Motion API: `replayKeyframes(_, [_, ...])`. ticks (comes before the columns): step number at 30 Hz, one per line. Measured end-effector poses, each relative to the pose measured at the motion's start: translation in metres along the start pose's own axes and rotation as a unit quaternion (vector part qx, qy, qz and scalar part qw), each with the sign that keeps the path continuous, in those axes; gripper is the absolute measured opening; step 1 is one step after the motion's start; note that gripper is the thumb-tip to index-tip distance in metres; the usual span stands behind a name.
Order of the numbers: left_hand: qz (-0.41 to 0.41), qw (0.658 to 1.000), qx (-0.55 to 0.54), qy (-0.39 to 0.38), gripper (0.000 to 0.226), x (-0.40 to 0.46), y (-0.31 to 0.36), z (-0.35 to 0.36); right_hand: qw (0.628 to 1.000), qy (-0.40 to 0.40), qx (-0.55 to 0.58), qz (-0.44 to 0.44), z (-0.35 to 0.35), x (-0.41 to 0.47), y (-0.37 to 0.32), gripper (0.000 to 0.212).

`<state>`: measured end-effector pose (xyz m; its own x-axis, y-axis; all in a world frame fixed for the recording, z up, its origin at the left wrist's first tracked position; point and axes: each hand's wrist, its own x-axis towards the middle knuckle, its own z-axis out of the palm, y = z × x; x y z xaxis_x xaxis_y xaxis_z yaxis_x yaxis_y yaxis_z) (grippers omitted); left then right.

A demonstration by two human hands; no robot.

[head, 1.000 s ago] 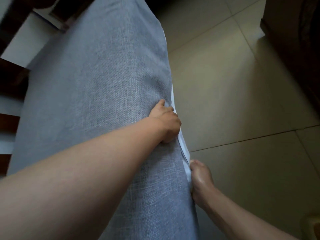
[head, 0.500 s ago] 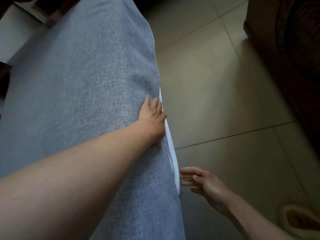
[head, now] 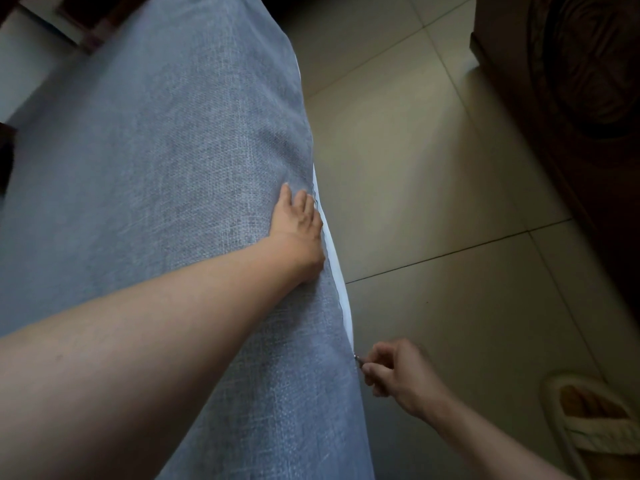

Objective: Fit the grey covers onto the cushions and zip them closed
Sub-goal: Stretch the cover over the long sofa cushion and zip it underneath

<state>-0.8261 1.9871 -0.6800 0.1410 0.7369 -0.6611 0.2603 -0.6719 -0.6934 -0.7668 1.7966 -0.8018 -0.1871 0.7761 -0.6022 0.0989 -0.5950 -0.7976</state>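
Note:
A long cushion in a grey woven cover (head: 166,174) fills the left and middle of the head view. Along its right edge the cover gapes and a strip of the white cushion (head: 334,258) shows. My left hand (head: 299,230) presses flat on the grey fabric beside that gap, fingers straight. Lower down, my right hand (head: 391,372) pinches the small metal zip pull (head: 357,358) at the bottom of the gap. Below the pull the seam looks closed.
Beige floor tiles (head: 433,168) spread to the right of the cushion. Dark wooden furniture (head: 571,98) stands at the far right. A cream slipper (head: 592,420) lies at the lower right. Dark wooden frame parts and white surfaces show at the upper left.
My right hand left the cushion edge, opened, then closed its fingers on the zip pull. My left hand went from gripping the cover edge to lying flat on the fabric.

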Motion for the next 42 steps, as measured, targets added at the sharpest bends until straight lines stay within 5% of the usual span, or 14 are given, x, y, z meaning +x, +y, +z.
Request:
replayKeyframes(3, [0.004,1.000,0.022,-0.005,0.081,0.001,-0.001,-0.001,0.960,0.107,-0.240,-0.093,-0.003,0.000,-0.002,0.012])
replayKeyframes(6, [0.004,0.999,0.040,-0.005,0.083,0.005,-0.009,-0.005,0.912,0.178,-0.336,-0.155,-0.012,0.011,-0.005,0.028])
replayKeyframes(14, [-0.034,0.998,0.059,-0.013,0.086,0.043,-0.055,-0.026,0.873,0.286,-0.343,-0.198,-0.039,0.075,-0.062,0.037])
replayKeyframes(28, [-0.048,0.998,-0.005,-0.044,0.083,0.104,-0.124,-0.048,0.844,0.264,-0.409,-0.224,-0.083,0.164,-0.147,0.046])
replayKeyframes(38, [-0.022,1.000,0.006,0.012,0.078,0.183,-0.187,-0.062,0.836,0.261,-0.431,-0.216,-0.112,0.241,-0.208,0.054])
replayKeyframes(42, [-0.010,1.000,0.000,0.016,0.074,0.215,-0.226,-0.072,0.861,0.256,-0.404,-0.171,-0.119,0.273,-0.237,0.060])
